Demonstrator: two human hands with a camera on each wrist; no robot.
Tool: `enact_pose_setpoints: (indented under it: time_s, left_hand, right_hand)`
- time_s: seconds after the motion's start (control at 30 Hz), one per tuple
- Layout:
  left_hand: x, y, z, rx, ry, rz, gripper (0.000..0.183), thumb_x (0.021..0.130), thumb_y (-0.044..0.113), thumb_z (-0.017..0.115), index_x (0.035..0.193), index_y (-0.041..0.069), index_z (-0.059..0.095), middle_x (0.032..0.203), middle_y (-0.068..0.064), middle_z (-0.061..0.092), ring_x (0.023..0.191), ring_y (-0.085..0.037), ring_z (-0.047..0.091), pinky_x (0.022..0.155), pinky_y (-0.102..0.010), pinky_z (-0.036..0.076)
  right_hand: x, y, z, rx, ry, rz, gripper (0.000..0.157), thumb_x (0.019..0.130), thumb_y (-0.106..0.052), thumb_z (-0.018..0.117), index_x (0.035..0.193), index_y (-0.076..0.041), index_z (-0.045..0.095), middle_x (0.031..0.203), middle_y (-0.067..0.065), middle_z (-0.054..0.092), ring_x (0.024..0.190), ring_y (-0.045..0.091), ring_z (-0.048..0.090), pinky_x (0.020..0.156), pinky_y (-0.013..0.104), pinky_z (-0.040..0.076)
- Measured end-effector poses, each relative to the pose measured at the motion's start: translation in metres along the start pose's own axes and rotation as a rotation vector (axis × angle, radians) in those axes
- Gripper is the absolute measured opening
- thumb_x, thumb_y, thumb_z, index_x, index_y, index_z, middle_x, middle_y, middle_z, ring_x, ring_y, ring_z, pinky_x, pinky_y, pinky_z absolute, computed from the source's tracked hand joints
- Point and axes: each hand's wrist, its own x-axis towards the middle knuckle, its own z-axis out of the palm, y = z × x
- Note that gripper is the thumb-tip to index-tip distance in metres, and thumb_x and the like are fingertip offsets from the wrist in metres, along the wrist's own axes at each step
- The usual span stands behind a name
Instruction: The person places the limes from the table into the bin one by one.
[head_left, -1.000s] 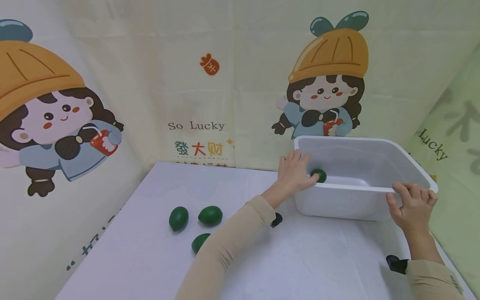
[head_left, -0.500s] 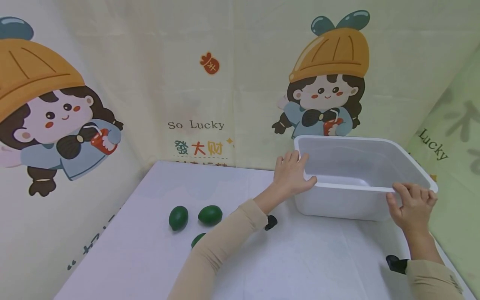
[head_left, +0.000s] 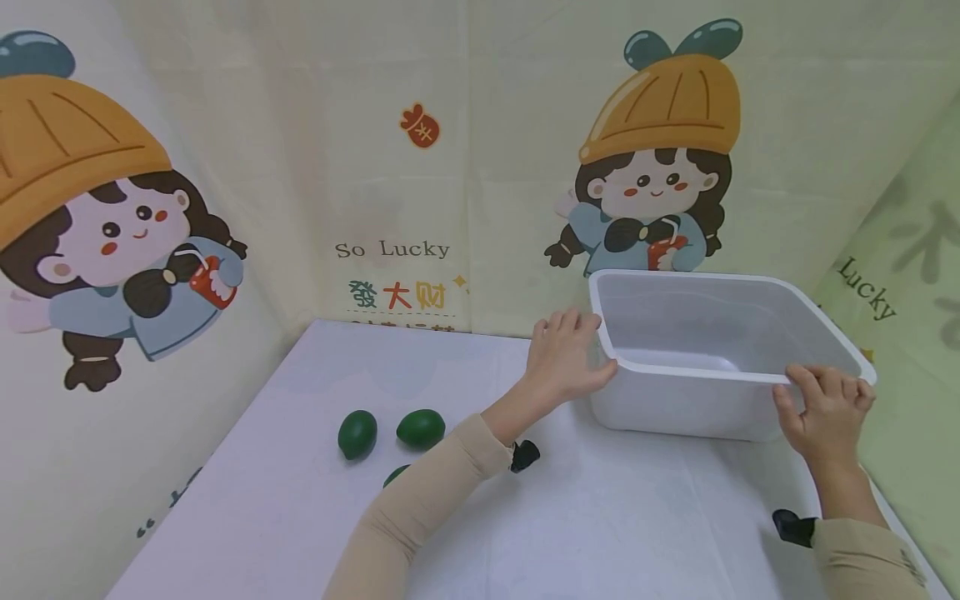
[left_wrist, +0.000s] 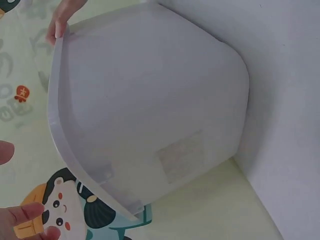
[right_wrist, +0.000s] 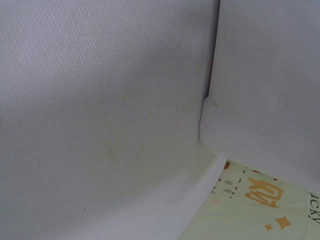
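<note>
A white plastic tub (head_left: 686,404) stands at the back right in the head view. My left hand (head_left: 562,358) is beside its left front corner, fingers spread and holding nothing; the thumb overlaps the rim, though contact is unclear. My right hand (head_left: 828,412) grips the right end of the front rim, fingers hooked over it and thumb outside. Left of my left forearm lie dark green limes: one lime (head_left: 357,434), another lime (head_left: 421,429) and a third lime (head_left: 395,474) mostly behind the sleeve. The front wall hides part of the tub's floor.
The white tabletop (head_left: 600,517) meets a patterned cloth backdrop (head_left: 510,208) behind the tub. Another cloth wall rises along the right side, close to my right hand. In the right wrist view, the tub's wall (right_wrist: 265,90) stands against the white table surface (right_wrist: 100,115).
My left hand has let go of a lime inside the tub and drawn back left over the rim. That lime is now out of sight. The right hand keeps its grip on the rim.
</note>
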Motion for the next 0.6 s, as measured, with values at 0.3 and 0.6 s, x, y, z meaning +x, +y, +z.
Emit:
enact_pose_setpoints:
  time_s: [0.3,0.6]
  left_hand:
    - [-0.016,-0.013,-0.007,-0.038,0.013,-0.009,0.053,0.079,0.052,0.049,0.125,0.025,0.047,0.108,0.002,0.043,0.098,-0.015,0.038,0.086,-0.036,0.031]
    - [-0.030,-0.029,-0.018,-0.102,0.020,-0.046,0.051,0.080,0.052,0.051,0.123,0.024,0.046,0.110,0.002,0.044,0.099,-0.016,0.037,0.089,-0.035,0.029]
  right_hand:
    - [0.003,-0.002,0.000,0.003,0.010,-0.004,0.058,0.087,-0.055,0.039,0.090,0.001,0.055,0.086,0.025,0.046,0.082,0.044,0.033,0.076,0.059,0.013]
    - [0.006,-0.004,0.000,0.005,0.006,-0.005,0.058,0.087,-0.054,0.040,0.090,0.001,0.055,0.085,0.025,0.046,0.082,0.045,0.034,0.077,0.059,0.013]
